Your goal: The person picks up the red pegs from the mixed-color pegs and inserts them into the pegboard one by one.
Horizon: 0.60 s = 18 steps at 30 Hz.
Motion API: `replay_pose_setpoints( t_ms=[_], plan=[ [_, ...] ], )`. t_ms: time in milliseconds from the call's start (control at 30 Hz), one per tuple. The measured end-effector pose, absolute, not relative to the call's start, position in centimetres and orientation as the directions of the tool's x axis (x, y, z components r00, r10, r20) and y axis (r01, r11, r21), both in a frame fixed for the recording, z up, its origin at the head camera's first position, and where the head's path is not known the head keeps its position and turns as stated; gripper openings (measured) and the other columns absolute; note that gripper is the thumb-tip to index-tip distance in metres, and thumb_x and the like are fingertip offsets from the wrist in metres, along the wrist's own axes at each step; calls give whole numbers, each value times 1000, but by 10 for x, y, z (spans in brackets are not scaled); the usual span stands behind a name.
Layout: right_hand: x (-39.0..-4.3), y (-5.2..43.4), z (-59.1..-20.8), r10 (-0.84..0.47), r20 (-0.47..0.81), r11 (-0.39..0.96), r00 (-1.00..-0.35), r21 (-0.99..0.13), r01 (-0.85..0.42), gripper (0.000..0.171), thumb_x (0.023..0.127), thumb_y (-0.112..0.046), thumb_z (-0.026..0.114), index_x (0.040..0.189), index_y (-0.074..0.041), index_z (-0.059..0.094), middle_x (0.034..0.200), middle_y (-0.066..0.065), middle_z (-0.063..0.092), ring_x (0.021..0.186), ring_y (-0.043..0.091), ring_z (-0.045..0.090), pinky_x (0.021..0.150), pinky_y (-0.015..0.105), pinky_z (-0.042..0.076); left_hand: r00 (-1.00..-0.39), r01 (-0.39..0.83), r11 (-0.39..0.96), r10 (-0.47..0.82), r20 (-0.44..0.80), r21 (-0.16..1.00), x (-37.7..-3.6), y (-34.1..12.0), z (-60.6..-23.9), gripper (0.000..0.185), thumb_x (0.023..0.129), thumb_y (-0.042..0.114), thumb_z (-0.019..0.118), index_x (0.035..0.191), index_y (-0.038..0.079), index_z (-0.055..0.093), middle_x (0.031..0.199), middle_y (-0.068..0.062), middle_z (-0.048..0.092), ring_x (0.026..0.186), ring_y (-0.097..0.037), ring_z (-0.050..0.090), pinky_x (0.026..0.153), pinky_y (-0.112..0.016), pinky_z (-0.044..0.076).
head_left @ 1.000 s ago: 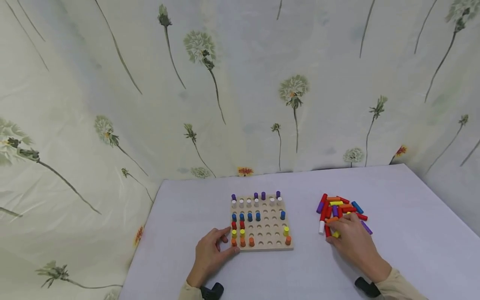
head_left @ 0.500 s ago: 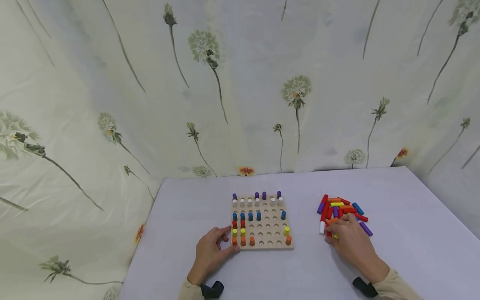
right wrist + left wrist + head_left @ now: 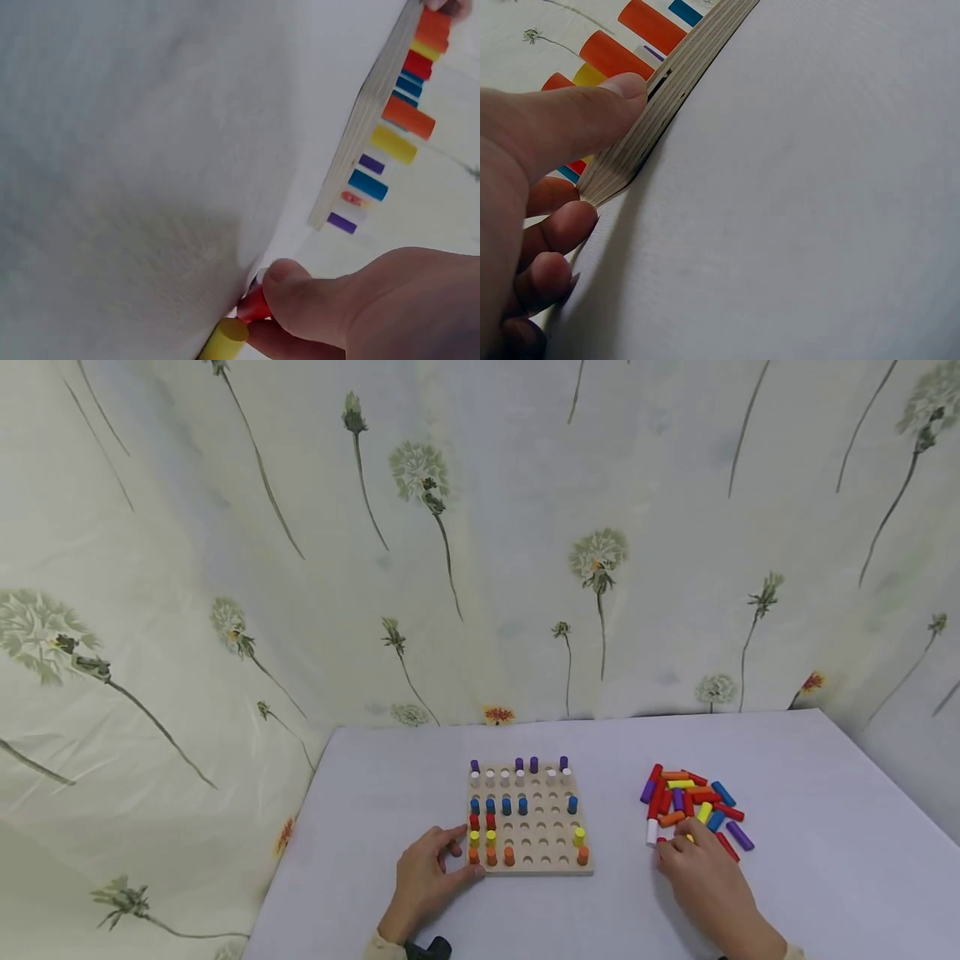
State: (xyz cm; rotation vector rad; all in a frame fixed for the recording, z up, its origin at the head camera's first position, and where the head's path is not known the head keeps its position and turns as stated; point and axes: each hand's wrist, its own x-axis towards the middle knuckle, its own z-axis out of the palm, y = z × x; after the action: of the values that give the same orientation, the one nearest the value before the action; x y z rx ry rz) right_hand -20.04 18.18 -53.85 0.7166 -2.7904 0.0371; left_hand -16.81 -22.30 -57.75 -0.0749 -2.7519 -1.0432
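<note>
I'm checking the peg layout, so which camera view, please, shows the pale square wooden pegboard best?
The head view: the pale square wooden pegboard is seen from above, nearly whole. The left wrist view catches an edge and corner; the right wrist shows it edge-on.

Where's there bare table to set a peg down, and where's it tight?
Bare table: between the pegboard and peg pile; nearer, between left hand and right hand; right of the pile. Crowded: the pile itself, right hand at its near edge, and the pegboard's near-left corner, held by the left hand.
</note>
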Motion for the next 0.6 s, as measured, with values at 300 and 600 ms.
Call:
replay_pose_setpoints(
  t_ms=[300,600],
  plan=[
    [-188,186,-532,-429,323,897,-844,43,-439,45,65,-2,99,105,-13,82,88,7,74,101,31,61,90,50,60,-978,115,757,-27,207,644,-167,-223,-576,64,79,52,91,131,17,77,88,8,64,67,0,43,60,-19,34],
    [-188,184,-528,-284,472,934,-835,-62,-352,60,52,10,97,108,-4,78,94,18,70,111,45,54,90,61,54,-979,111,748,-30,200,654,-166,-222,-576,64,79,50,92,131,16,76,88,9,63,66,0,43,60,-19,34]
  ],
)
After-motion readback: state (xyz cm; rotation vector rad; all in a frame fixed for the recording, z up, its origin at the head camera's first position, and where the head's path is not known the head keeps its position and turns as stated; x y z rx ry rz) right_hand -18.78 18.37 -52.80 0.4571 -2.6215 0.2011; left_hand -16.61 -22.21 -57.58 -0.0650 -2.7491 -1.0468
